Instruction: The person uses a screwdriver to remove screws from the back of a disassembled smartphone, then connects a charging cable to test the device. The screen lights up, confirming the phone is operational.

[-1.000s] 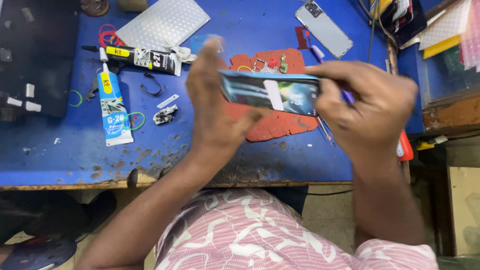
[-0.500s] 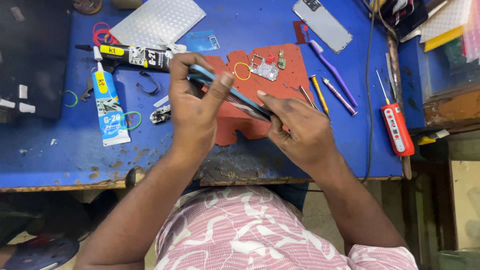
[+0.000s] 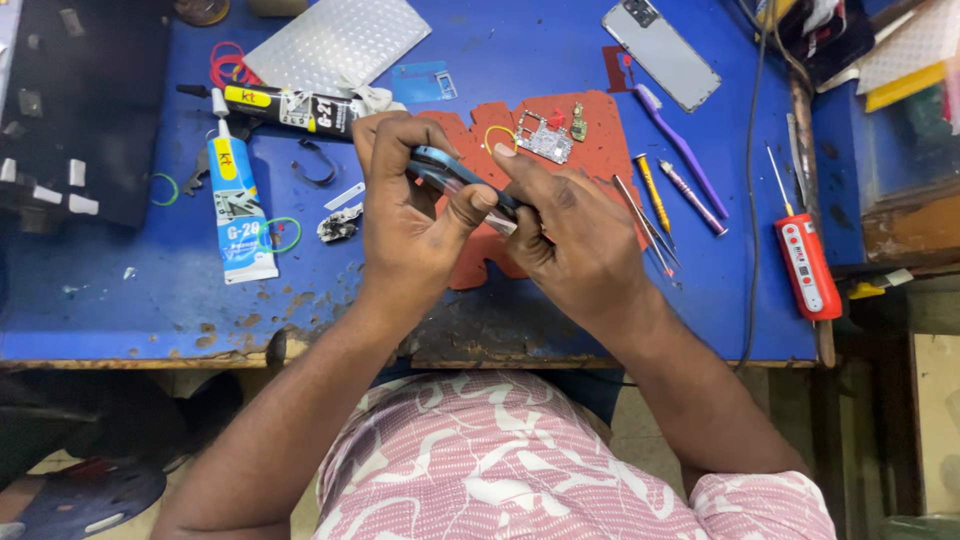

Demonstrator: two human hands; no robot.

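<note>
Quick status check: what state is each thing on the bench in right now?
Blue phone: held edge-up in both hands, above the red mat.
Left hand: closed on the phone.
Right hand: pinching the phone's edge.
White glue tube: lying flat, capped.
Black glue tube: lying flat.
Circuit board: loose on mat.
Grey back cover: lying flat.

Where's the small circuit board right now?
In the head view the circuit board lies on the red mat, just beyond the right hand, with a yellow ring to its left and a small green part to its right.
</note>
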